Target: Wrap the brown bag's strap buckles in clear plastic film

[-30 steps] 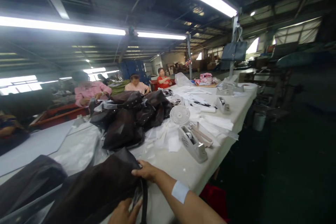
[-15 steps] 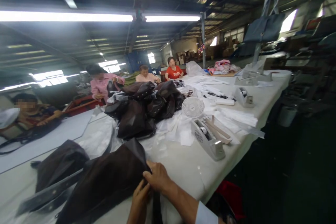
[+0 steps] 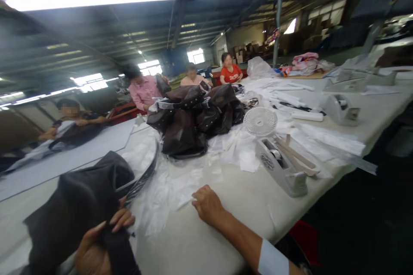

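At the lower left my left hand (image 3: 97, 245) is closed around a broad dark strap (image 3: 119, 245), thumb and fingers pinching it. Beside that hand, a dark brown bag (image 3: 77, 202) lies slumped on the table. My right hand (image 3: 208, 206) rests low over the white tabletop, away from the bag, with its fingers curled. A thin white piece (image 3: 185, 203) lies at its fingertips; whether they grip it, or something else, is hidden. Thin white sheets (image 3: 161, 202) spread between the two hands.
A heap of dark bags (image 3: 183, 131) lies ahead. Right of it stand a white fan (image 3: 260, 121) and a grey tape dispenser (image 3: 284, 169) with brown strips (image 3: 297, 154). Another dispenser (image 3: 340, 109) is farther back. Several people sit or stand across the table (image 3: 232, 232).
My right hand has left the bag's edge and now lies on the table to the right. My left hand has moved left with the strap. The view has swung left and down.
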The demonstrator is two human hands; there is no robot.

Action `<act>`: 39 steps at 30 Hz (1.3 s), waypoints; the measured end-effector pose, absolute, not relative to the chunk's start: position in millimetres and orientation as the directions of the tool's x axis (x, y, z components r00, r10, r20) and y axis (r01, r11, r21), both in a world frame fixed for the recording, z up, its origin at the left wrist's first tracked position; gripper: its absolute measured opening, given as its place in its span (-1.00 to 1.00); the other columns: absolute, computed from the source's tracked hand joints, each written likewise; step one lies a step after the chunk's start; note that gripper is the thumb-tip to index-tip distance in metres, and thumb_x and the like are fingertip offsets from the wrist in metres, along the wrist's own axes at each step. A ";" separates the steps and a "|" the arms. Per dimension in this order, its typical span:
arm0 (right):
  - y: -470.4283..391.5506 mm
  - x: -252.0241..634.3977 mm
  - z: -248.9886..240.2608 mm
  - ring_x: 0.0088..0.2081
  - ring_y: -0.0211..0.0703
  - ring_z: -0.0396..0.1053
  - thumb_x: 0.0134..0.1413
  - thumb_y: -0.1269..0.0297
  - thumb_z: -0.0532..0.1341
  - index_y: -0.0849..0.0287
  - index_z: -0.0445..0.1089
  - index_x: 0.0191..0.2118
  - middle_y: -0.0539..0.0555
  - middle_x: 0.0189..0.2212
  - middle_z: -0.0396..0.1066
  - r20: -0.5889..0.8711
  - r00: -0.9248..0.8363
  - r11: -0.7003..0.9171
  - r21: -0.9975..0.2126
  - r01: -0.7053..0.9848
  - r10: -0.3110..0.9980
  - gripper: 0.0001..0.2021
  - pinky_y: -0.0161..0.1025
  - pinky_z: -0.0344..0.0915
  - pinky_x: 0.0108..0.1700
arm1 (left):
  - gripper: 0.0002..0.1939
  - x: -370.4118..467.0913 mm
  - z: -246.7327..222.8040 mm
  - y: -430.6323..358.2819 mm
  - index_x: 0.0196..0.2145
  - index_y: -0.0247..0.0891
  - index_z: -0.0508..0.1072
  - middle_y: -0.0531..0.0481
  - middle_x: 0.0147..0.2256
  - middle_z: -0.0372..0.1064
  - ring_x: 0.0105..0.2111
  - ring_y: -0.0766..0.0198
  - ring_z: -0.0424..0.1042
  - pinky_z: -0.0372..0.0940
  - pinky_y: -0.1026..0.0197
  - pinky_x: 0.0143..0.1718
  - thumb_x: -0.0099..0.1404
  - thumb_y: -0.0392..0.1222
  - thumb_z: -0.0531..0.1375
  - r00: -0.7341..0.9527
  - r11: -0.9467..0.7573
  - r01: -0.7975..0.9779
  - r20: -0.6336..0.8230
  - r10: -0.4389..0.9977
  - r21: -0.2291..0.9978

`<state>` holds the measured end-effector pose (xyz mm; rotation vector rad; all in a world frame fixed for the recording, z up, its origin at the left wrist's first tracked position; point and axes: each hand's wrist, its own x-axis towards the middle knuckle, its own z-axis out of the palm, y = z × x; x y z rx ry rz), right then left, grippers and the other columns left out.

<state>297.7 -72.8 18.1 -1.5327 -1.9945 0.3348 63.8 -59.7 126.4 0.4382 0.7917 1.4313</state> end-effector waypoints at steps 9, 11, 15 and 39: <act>-35.7 346.1 -9.0 0.16 0.13 0.03 0.12 0.05 0.13 0.04 0.26 0.04 0.15 0.14 0.20 0.095 -0.286 0.301 -0.278 0.912 0.953 -0.62 0.28 -0.06 0.07 | -0.58 63.6 120.2 -32.7 -0.14 -0.48 0.32 0.06 -0.48 0.10 -0.57 0.44 0.15 0.31 0.25 -0.51 -0.02 -0.34 0.07 -0.007 0.056 -0.811 -0.106 0.994 0.583; -33.2 371.3 -4.0 0.13 0.15 0.06 0.16 0.15 0.11 0.11 0.32 -0.02 0.22 0.10 0.22 0.106 -0.093 0.113 -0.209 0.971 0.990 -0.70 0.24 -0.02 0.03 | -0.59 61.9 124.2 -31.7 -0.14 -0.52 0.33 0.04 -0.46 0.12 -0.55 0.43 0.17 0.33 0.24 -0.49 0.00 -0.33 0.06 0.000 0.058 -0.806 -0.098 0.995 0.589; -34.7 386.6 16.7 0.05 0.09 0.12 0.18 0.28 0.07 0.21 0.36 -0.14 0.26 -0.02 0.30 0.271 0.017 0.030 -0.169 0.985 0.962 -0.79 0.03 0.07 -0.02 | -0.65 65.7 118.9 -33.2 -0.17 -0.51 0.35 -0.01 -0.45 0.15 -0.53 0.42 0.20 0.35 0.23 -0.47 0.07 -0.34 0.03 0.000 0.087 -0.795 -0.143 0.990 0.600; -66.5 478.5 -34.2 0.28 0.10 -0.23 0.18 0.36 -0.02 0.27 0.17 0.16 0.22 0.24 0.01 0.254 0.363 -0.354 -0.081 0.932 0.897 -0.57 0.24 -0.26 0.16 | -0.70 161.7 31.1 -35.8 -0.69 -0.35 0.14 -0.27 -0.23 0.44 -0.15 -0.05 0.44 0.33 -0.31 -0.14 0.03 -0.57 0.14 0.202 0.573 -0.509 -0.558 0.805 0.642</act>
